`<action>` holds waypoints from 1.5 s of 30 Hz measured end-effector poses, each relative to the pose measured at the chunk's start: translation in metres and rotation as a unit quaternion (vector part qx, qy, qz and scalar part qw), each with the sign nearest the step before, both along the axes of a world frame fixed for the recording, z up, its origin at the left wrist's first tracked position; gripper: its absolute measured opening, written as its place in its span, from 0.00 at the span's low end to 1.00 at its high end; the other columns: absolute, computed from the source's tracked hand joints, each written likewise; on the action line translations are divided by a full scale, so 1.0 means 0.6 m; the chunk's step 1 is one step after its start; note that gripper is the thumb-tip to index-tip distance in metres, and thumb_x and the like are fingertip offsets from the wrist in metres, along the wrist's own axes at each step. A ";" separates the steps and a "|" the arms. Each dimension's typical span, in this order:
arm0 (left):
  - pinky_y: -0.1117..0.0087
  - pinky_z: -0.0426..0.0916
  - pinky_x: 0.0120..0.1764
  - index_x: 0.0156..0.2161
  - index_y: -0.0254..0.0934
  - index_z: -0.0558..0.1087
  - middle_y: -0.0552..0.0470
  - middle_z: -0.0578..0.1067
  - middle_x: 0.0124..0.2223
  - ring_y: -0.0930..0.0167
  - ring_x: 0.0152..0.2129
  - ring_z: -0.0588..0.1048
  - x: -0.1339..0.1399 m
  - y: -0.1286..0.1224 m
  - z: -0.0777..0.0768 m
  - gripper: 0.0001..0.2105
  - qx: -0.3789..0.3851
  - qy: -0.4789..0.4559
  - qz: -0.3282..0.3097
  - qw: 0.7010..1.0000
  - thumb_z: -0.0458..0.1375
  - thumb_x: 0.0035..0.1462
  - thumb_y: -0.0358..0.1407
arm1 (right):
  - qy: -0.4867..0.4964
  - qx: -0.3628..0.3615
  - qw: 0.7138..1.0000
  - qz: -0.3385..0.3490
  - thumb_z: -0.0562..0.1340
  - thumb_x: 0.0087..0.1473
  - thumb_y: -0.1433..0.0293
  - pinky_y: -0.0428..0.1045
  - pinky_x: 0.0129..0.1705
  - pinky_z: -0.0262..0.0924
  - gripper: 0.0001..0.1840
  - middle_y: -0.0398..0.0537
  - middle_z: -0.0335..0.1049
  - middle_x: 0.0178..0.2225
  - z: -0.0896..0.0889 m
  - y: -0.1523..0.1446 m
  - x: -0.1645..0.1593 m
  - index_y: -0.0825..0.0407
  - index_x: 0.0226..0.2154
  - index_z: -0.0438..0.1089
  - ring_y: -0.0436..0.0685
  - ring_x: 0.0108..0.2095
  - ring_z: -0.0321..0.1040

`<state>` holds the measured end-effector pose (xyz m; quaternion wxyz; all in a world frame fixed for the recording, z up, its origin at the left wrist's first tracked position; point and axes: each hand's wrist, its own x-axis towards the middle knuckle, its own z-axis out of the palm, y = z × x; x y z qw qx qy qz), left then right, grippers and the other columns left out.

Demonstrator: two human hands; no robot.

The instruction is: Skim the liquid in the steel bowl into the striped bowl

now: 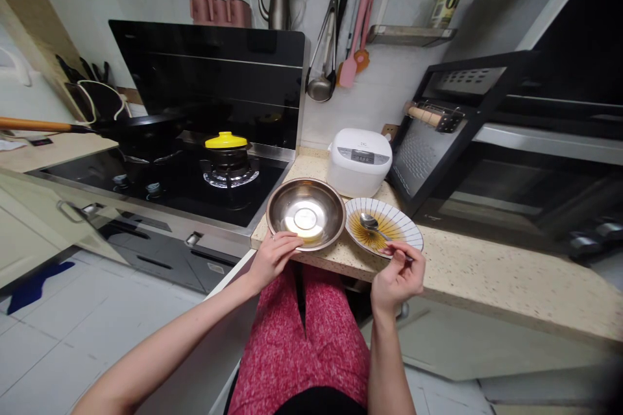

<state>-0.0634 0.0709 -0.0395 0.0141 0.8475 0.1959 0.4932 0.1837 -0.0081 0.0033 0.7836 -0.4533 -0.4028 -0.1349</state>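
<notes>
A shiny stainless steel bowl (277, 206) stands at the counter's front edge, with a little yellowish matter in its bottom. My left hand (277, 256) grips the bowl's near rim, fingers reaching over the inside; the thumb is hidden. Just to the right is a white plate (411, 233) with dark radiating lines, holding a yellow-brown liquid. In my right hand (400, 275), closed at the plate's near right rim, is the handle of a metal spoon (370, 222). The spoon's bowl rests over the liquid, pointing left and away from me.
Behind the plate stands a white rice cooker (361, 159). A black gas stove (195, 194) is to the left, bearing a yellow-lidded pot (226, 142) and a wok (141, 130). An oven (525, 175) bounds the right. Utensils (321, 84) hang above.
</notes>
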 end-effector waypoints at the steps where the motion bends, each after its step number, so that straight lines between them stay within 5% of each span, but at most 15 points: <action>1: 0.59 0.70 0.49 0.55 0.39 0.76 0.46 0.83 0.46 0.63 0.47 0.80 0.000 0.000 0.000 0.12 0.001 0.000 0.001 1.000 0.56 0.71 0.32 | -0.029 -0.001 1.000 -0.006 0.58 0.68 0.64 0.49 0.34 0.66 0.11 0.46 0.70 0.33 -0.002 0.000 0.001 0.51 0.37 0.70 0.52 0.31 0.69; 8: 0.59 0.71 0.49 0.55 0.39 0.76 0.45 0.83 0.47 0.62 0.47 0.80 -0.001 0.000 0.000 0.12 -0.003 0.000 -0.003 1.000 0.55 0.71 0.31 | -0.269 -0.007 0.962 -0.039 0.56 0.66 0.74 0.51 0.39 0.67 0.09 0.47 0.74 0.35 -0.002 -0.003 0.016 0.49 0.42 0.71 0.54 0.35 0.72; 12: 0.59 0.70 0.49 0.55 0.39 0.76 0.46 0.83 0.47 0.62 0.47 0.80 0.000 0.000 0.002 0.12 -0.001 -0.001 -0.001 1.000 0.56 0.71 0.31 | -0.328 -0.015 0.944 -0.034 0.55 0.65 0.78 0.51 0.39 0.67 0.12 0.47 0.75 0.35 -0.001 -0.001 0.020 0.49 0.44 0.71 0.54 0.36 0.73; 15: 0.59 0.71 0.49 0.55 0.39 0.76 0.46 0.83 0.46 0.63 0.47 0.80 0.000 -0.001 0.003 0.12 -0.003 -0.002 -0.003 1.000 0.56 0.70 0.31 | -0.284 -0.026 0.958 -0.034 0.56 0.66 0.74 0.51 0.38 0.67 0.09 0.47 0.75 0.34 -0.005 -0.001 0.015 0.49 0.41 0.72 0.54 0.35 0.73; 19: 0.60 0.71 0.49 0.55 0.40 0.76 0.46 0.83 0.47 0.63 0.47 0.80 0.000 -0.002 0.003 0.12 -0.008 -0.004 -0.006 1.000 0.56 0.70 0.31 | -0.063 0.006 0.998 -0.009 0.56 0.68 0.67 0.50 0.33 0.66 0.09 0.46 0.71 0.33 0.000 -0.005 -0.007 0.51 0.38 0.70 0.52 0.30 0.70; 23: 0.59 0.71 0.49 0.55 0.40 0.76 0.46 0.83 0.47 0.63 0.47 0.80 -0.001 -0.002 0.003 0.13 -0.009 -0.003 -0.005 1.000 0.56 0.70 0.31 | 0.065 0.041 0.995 0.056 0.59 0.67 0.64 0.49 0.31 0.64 0.08 0.44 0.69 0.32 0.015 -0.011 -0.033 0.51 0.37 0.68 0.51 0.27 0.69; 32: 0.58 0.72 0.50 0.57 0.40 0.76 0.45 0.83 0.47 0.62 0.48 0.79 0.000 0.000 -0.001 0.14 -0.011 -0.002 -0.007 1.000 0.56 0.70 0.31 | 0.043 -0.066 0.977 0.197 0.59 0.67 0.61 0.48 0.32 0.65 0.12 0.44 0.71 0.32 -0.009 0.006 -0.087 0.51 0.35 0.70 0.50 0.27 0.68; 45: 0.58 0.73 0.51 0.57 0.41 0.76 0.45 0.83 0.48 0.63 0.48 0.79 -0.001 -0.002 0.002 0.14 -0.021 -0.003 -0.009 1.000 0.56 0.70 0.31 | 0.031 -0.126 0.960 0.249 0.57 0.68 0.60 0.46 0.33 0.66 0.13 0.42 0.71 0.31 -0.042 0.023 -0.113 0.50 0.35 0.70 0.49 0.28 0.68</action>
